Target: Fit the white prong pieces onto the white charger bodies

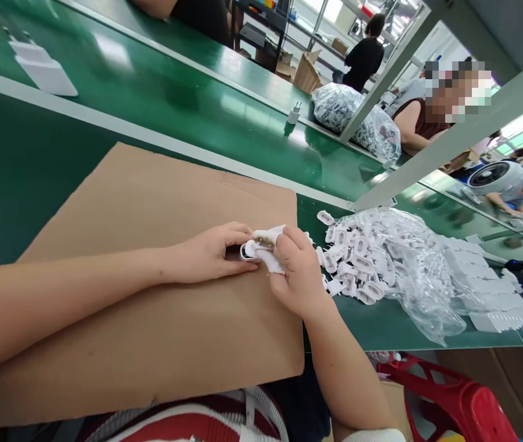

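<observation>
Over a brown cardboard sheet (188,344), my two hands meet. My left hand (206,253) is closed on a small white plastic part (245,250) with an oval rim, like the pieces piled nearby. My right hand (299,270) grips a white cloth (271,237) with a brownish stain, pressed against that part. Fingers and cloth hide most of the part. Just beyond my right hand lies a heap of loose white plastic pieces (358,261) with oval faces, spilling from a clear plastic bag (420,276).
Rows of white plastic pieces (492,288) stand right of the bag. Two white plug chargers, one near (43,67) and one farther (294,113), are on the green line. A slanted metal post (450,135) rises at right. A red stool (464,393) stands below; co-workers sit across.
</observation>
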The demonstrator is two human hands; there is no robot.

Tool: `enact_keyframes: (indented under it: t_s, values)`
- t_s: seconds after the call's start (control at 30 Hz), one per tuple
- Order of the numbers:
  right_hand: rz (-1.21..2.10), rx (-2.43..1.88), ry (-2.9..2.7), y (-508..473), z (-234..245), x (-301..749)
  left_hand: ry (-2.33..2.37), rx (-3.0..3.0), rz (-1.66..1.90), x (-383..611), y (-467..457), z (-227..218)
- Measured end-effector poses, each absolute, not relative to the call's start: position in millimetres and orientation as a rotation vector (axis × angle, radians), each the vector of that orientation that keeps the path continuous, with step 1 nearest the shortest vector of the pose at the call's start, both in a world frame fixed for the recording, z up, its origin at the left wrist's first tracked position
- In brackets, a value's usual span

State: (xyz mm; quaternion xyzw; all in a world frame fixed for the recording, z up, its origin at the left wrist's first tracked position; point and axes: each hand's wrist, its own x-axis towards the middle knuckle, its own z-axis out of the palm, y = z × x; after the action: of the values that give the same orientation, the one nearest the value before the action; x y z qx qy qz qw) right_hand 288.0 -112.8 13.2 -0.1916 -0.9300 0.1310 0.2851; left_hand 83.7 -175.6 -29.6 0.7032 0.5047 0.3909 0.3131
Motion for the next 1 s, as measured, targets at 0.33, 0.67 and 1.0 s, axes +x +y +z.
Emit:
enact_keyframes:
  t_s: [0.33,0.67,1.0]
  values:
    - [0.361,-0.480,-2.551,-110,7,283,1.318,1.836,1.015,82,-175,-34]
    - [0.176,-0.516,-2.592,-110,16,281,1.326,1.835,1.011,83,-175,-34]
    - [0.201,-0.649,-2.551,-113,11,279,1.344,1.819,0.949,82,-175,-30]
